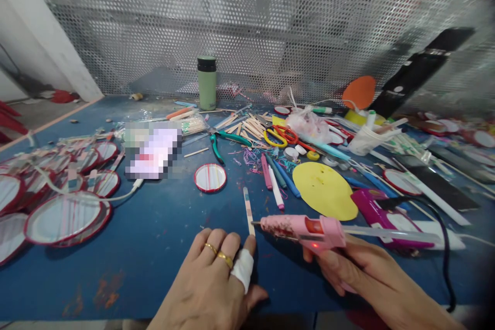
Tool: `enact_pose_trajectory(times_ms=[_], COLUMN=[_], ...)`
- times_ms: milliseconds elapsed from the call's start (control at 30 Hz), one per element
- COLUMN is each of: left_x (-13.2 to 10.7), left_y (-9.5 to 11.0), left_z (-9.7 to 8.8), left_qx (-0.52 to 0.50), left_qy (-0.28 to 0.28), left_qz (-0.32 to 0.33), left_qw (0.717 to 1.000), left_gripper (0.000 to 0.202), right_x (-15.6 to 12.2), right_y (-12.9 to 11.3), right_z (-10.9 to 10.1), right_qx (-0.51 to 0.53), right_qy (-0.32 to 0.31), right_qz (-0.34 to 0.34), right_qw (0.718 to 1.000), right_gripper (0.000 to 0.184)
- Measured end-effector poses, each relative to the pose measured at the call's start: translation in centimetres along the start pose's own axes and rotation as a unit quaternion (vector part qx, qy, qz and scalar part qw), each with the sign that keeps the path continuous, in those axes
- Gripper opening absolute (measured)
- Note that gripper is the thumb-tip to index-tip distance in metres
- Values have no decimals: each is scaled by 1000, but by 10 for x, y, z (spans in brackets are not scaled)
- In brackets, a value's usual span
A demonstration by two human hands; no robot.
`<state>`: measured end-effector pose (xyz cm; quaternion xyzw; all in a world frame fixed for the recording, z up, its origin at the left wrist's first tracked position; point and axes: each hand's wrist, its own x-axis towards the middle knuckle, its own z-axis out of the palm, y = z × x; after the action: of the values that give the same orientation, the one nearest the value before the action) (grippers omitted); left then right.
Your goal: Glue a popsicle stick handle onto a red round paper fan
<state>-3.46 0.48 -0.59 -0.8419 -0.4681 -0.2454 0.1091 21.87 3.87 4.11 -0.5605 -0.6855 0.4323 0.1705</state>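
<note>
My right hand (348, 270) is wrapped around the handle of a pink hot glue gun (305, 229), which has a clear glue stick in its back and a lit red light. The gun's metal nozzle touches or hovers just over a wooden craft stick (248, 209) with coloured bands on its upper part. On the blue table, my left hand (222, 268) rests palm down with thumb apart. Its index fingertip, bandaged in white below, presses the stick's near end. Beyond lies a small red-rimmed white disc (210, 178) strung with coloured threads.
Many red-rimmed discs (65, 216) are piled left beside a phone (154, 154) on a cable. Pliers (218, 147), loose sticks (253, 126), markers (275, 185), scissors (288, 134) and a yellow oval (325, 191) crowd the middle. A green tumbler (208, 85) stands behind. A black cord (444, 247) hangs right.
</note>
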Motion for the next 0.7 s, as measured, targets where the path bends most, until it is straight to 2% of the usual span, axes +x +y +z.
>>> enact_pose_trajectory(times_ms=[200, 567, 700], left_x=[0, 0, -4], left_y=[-1, 0, -3], left_z=[0, 1, 6], left_qx=[13, 2, 17], left_qy=[-11, 13, 28], left_qz=[-2, -9, 8], left_qw=[1000, 1000, 999], left_gripper=[56, 54, 55], right_x=[-1, -2, -3], right_y=[0, 3, 5], right_z=[0, 0, 2], right_qx=[4, 1, -5], right_qy=[3, 1, 15], right_qz=[2, 14, 27], right_qw=[1000, 1000, 1000], right_gripper=[57, 60, 59])
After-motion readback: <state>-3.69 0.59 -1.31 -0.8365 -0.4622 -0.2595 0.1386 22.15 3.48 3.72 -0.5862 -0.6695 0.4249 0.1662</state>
